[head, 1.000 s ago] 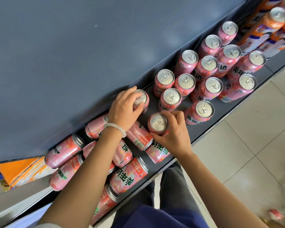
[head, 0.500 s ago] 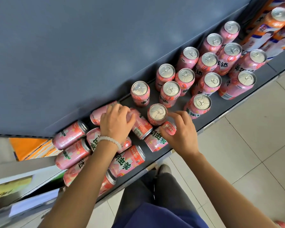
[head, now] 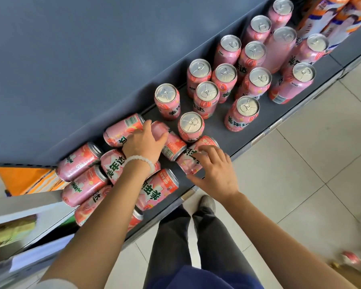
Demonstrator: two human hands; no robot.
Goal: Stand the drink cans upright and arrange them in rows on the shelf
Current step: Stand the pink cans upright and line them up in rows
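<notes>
Pink cans: upright rows (head: 244, 57) at right, toppled pile (head: 86, 180) left on shelf (head: 254, 130). Left hand (head: 143, 146) curls over one lying can (head: 168, 140), right hand (head: 215, 170) fingers spread on another (head: 191, 161). Risk: tipping either up could knock the nearest standing can (head: 191, 126).

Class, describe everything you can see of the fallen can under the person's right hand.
The can is pink with green lettering and an orange-red band near its end, apparently metal. It lies on its side near the front edge of the grey shelf. The right hand rests on it, fingers spread over its side. One end meets another fallen can; an upright can stands just behind.
</notes>
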